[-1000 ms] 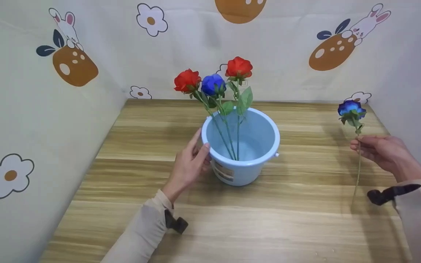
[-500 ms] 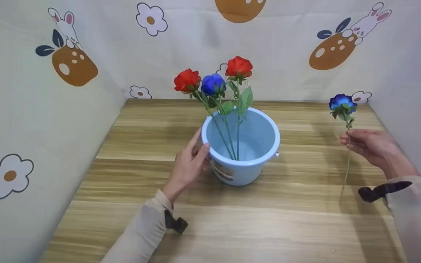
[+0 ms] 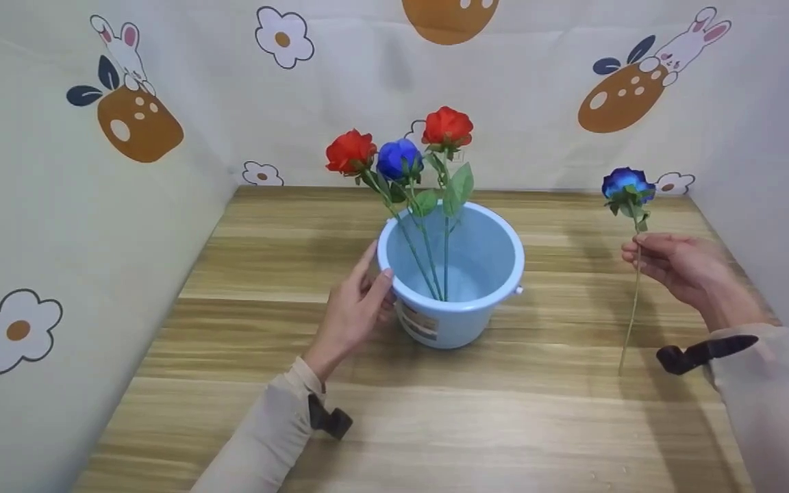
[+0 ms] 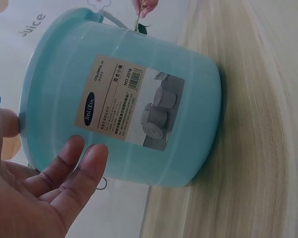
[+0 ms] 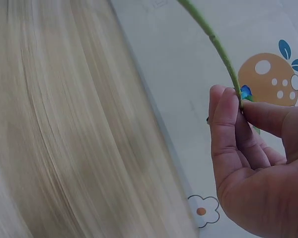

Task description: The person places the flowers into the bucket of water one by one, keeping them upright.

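Note:
My left hand [image 3: 350,318] rests against the near left side of a light blue bucket [image 3: 453,325]. In the left wrist view its thumb [image 4: 10,124] touches the rim, while loosely bent fingers lie beside the labelled wall. Two red roses [image 3: 448,127] and a blue rose [image 3: 400,160] stand in the bucket, leaning to its left, with their heads above the rim. Over to the right, my right hand [image 3: 685,270] pinches the green stem of a two-tone blue rose [image 3: 628,186] between thumb and fingertips. That rose is held upright, head on top, its bare stem hanging below the hand.
The bucket stands on a wood-grain table [image 3: 271,329]. Behind and on both sides rise pale cloth walls [image 3: 524,68] printed with flowers, oranges and rabbits. A bucket handle knob [image 3: 518,290] sticks out at the right.
My right hand has moved left and slightly away from me, carrying the two-tone blue rose nearer the bucket. The left hand, bucket and roses in it have stayed in place.

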Tool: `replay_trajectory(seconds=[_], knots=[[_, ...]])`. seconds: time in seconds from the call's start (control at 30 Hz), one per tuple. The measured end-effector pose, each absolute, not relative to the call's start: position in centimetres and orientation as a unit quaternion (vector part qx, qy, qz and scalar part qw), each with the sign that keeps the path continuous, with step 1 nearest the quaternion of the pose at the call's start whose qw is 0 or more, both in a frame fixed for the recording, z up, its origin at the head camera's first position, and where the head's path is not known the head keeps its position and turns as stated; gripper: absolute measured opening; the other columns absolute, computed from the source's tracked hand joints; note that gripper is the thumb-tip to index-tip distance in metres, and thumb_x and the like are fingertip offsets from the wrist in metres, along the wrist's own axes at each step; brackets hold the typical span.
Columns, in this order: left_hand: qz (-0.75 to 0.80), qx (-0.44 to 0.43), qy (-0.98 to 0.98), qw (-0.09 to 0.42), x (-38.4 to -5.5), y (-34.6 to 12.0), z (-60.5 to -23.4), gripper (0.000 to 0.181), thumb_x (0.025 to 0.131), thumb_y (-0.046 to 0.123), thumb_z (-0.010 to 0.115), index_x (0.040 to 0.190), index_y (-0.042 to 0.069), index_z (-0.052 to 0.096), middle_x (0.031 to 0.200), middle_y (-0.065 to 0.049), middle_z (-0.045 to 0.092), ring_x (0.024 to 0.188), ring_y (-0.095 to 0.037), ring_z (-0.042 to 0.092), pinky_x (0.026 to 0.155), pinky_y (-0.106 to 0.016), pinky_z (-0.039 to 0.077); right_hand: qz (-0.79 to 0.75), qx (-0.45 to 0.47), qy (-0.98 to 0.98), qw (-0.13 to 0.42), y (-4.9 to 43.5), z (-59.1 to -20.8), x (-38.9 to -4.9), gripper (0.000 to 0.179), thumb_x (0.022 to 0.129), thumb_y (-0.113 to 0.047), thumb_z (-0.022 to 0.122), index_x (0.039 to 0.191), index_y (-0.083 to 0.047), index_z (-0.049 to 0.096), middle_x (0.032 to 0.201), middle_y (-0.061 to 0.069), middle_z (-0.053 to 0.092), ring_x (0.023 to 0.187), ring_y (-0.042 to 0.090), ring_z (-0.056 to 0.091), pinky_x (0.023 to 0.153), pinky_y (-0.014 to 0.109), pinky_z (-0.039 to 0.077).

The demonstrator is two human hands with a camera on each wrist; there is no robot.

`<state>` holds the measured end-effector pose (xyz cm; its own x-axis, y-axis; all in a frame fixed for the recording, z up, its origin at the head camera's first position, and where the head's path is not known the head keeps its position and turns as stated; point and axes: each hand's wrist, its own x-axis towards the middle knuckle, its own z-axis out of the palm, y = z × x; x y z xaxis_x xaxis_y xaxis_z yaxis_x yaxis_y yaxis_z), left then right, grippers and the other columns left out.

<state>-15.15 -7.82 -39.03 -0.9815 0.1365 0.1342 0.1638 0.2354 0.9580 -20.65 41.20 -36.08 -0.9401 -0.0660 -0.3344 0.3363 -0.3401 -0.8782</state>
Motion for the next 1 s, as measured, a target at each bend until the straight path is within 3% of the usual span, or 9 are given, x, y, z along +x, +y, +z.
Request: replay_trajectory(seconds=[0.27, 0.5, 1.0], knots=[[-0.608, -0.088, -0.789, 0.005, -15.1, -7.8, -38.9, 0.063, 0.112, 0.033, 0.053, 0.168, 0.018, 0.03, 0.093, -0.02, 0.071, 0.082, -0.036, 0.069, 0.073, -0.044, 0.063, -0.818, 0.099, 0.552, 0.124, 40.0, -35.5, -20.9, 0.026, 0.107, -0.002, 0.057, 0.091, -0.003, 0.078, 0.089, 0.01, 0.081, 0.082, 0.017, 0.079, 0.079, 0.024, 0.064], [-0.612, -0.092, -0.785, 0.007, -15.1, -7.8, -38.9, 0.061, 0.111, 0.032, 0.054, 0.168, 0.019, 0.033, 0.09, -0.019, 0.07, 0.075, -0.024, 0.067, 0.075, -0.053, 0.063, -0.823, 0.106, 0.545, 0.121, 39.0, -34.5, -21.0, 0.024, 0.106, -0.003, 0.06, 0.093, -0.003, 0.08, 0.089, 0.01, 0.081, 0.081, 0.017, 0.08, 0.076, 0.023, 0.064], [-0.61, -0.094, -0.787, 0.017, -15.3, -7.8, -39.1, 0.062, 0.111, 0.029, 0.055, 0.167, 0.014, 0.033, 0.086, -0.014, 0.07, 0.071, -0.018, 0.065, 0.07, -0.044, 0.061, -0.845, 0.111, 0.51, 0.119, 37.3, -33.5, -21.6, 0.024, 0.106, -0.002, 0.06, 0.092, 0.0, 0.08, 0.088, 0.012, 0.081, 0.079, 0.019, 0.08, 0.076, 0.025, 0.064]])
